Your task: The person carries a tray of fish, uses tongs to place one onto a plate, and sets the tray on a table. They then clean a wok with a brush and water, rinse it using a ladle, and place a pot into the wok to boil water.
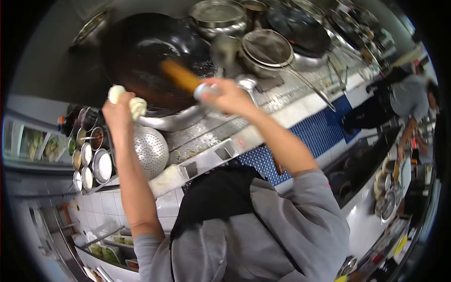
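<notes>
My left hand is closed around a bunched white cloth at the near left rim of a large black wok. The cloth sticks out on both sides of my fingers. My right hand grips the pale, wrapped handle of a yellow-brown wok brush, blurred by motion. Its bristle end points down into the wok, though contact with the metal cannot be made out. Wet highlights show on the dark inner surface. Below my left wrist, beside the wok, lies a perforated metal strainer.
To the right of the wok are a ladle, a mesh strainer over a pot, and a lidded pot. Several seasoning containers stand at left. Another person works at the far right.
</notes>
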`<action>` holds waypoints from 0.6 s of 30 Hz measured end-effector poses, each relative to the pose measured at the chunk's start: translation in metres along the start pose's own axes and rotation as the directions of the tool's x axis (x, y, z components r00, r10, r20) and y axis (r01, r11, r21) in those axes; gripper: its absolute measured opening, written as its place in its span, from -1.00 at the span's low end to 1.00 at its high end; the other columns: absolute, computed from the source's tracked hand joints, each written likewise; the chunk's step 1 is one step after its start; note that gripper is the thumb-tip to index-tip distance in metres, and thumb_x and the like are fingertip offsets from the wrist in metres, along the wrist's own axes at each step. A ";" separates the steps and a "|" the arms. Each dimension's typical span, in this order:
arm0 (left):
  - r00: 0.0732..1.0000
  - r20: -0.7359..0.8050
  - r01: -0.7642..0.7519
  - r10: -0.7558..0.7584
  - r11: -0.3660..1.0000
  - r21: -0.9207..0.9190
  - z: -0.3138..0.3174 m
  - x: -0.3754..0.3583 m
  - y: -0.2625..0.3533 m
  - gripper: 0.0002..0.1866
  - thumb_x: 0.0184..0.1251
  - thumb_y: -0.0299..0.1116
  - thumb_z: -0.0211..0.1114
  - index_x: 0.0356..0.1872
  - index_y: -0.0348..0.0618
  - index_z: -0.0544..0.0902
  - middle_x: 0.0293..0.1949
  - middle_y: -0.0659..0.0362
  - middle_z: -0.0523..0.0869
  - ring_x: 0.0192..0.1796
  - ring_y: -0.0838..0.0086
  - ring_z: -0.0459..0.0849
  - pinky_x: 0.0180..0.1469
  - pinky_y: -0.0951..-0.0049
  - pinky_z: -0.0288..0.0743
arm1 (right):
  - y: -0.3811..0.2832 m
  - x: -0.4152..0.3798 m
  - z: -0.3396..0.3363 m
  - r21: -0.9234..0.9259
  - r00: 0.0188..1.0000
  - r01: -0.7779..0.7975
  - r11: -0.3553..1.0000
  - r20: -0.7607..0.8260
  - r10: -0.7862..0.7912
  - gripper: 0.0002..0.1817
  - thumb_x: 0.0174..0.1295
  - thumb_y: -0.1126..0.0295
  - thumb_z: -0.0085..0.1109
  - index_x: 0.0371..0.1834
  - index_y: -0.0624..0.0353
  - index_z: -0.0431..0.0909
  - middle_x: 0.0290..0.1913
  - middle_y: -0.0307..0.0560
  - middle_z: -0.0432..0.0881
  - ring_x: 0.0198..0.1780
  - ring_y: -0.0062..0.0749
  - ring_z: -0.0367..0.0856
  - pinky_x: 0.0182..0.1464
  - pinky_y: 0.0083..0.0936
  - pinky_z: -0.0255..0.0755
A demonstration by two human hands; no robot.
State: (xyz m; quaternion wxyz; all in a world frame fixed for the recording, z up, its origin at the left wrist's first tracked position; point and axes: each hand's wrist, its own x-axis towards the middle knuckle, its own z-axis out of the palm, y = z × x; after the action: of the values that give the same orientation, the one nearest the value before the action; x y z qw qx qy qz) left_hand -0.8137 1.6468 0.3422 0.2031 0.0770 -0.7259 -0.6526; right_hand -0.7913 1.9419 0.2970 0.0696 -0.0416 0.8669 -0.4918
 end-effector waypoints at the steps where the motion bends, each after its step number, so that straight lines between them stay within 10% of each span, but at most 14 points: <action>1: 0.999 -0.003 -0.048 0.048 0.998 0.045 0.005 0.001 0.005 -0.86 0.05 -0.51 0.37 -0.36 -0.32 0.64 -0.48 0.18 0.66 -0.51 0.48 0.63 -0.46 0.45 0.50 | -0.003 -0.006 0.024 0.020 0.999 0.025 0.999 0.031 -0.026 -0.33 0.13 0.09 0.42 0.34 0.00 0.52 -0.02 0.05 0.74 -0.13 -0.27 0.73 -0.22 -0.40 0.60; 4: 0.982 0.002 -0.185 0.188 0.965 0.185 0.011 -0.011 0.012 -0.85 0.08 -0.49 0.33 -0.36 -0.36 0.62 -0.47 0.16 0.66 -0.50 0.50 0.62 -0.45 0.46 0.50 | -0.012 -0.025 0.065 0.076 0.997 0.071 0.995 -0.015 -0.070 -0.23 0.09 0.13 0.41 0.40 0.14 0.42 0.01 0.24 0.71 0.03 0.08 0.71 0.15 -0.26 0.51; 12: 0.806 0.068 -0.550 0.588 0.701 0.454 -0.021 -0.150 -0.079 -0.41 0.10 -0.45 0.47 0.16 -0.41 0.46 -0.02 -0.07 0.56 -0.02 0.16 0.58 0.10 0.18 0.47 | -0.012 -0.080 0.065 0.188 0.994 0.110 0.976 -0.016 -0.109 -0.20 0.08 0.27 0.44 0.43 0.19 0.37 0.16 0.20 0.65 -0.02 -0.02 0.73 0.08 -0.30 0.53; 18: 0.958 -0.111 -0.227 0.263 0.938 0.262 -0.025 -0.208 -0.156 -0.43 0.26 -0.47 0.38 0.23 -0.36 0.33 0.03 0.02 0.48 0.04 0.27 0.53 0.13 0.26 0.46 | -0.021 -0.108 0.065 0.146 0.991 -0.023 0.989 0.135 0.003 -0.25 0.11 0.23 0.41 0.44 0.00 0.41 -0.10 0.13 0.75 -0.34 -0.23 0.75 -0.16 -0.38 0.58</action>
State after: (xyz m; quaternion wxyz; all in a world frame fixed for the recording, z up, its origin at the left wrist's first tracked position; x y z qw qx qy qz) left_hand -0.6391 1.6809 0.1504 0.3239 0.0573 -0.7887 -0.5193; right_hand -0.6741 1.8909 0.2907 0.1341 -0.0640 0.8217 -0.5502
